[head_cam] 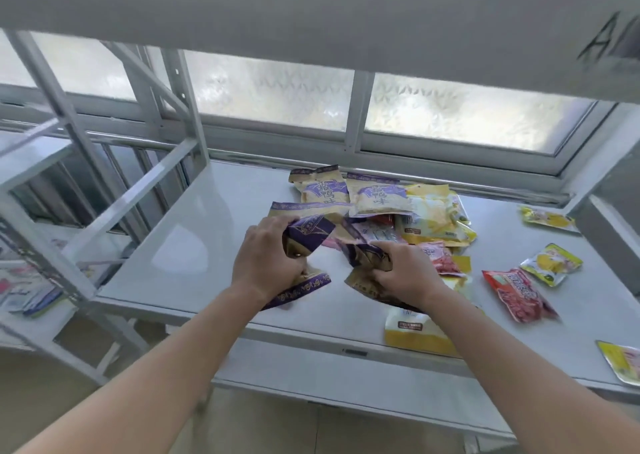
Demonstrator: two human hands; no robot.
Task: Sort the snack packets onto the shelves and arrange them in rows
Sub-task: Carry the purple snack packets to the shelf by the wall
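Both hands mid-frame on the shelf (194, 232): left hand (268, 259) clamped on a purple packet (308, 232), right hand (405, 273) clutching another (367, 242) off the pile (429, 211). We'd call these light, crinkly, slippery film; best pinched at the flat seams, not the puffed middle

— What sort of place is this?
— A stockroom, it seems: bare white metal shelving (114, 207), a frosted window (467, 121) behind, and a hand-lettered "A" label (604, 43) on the upper shelf beam.
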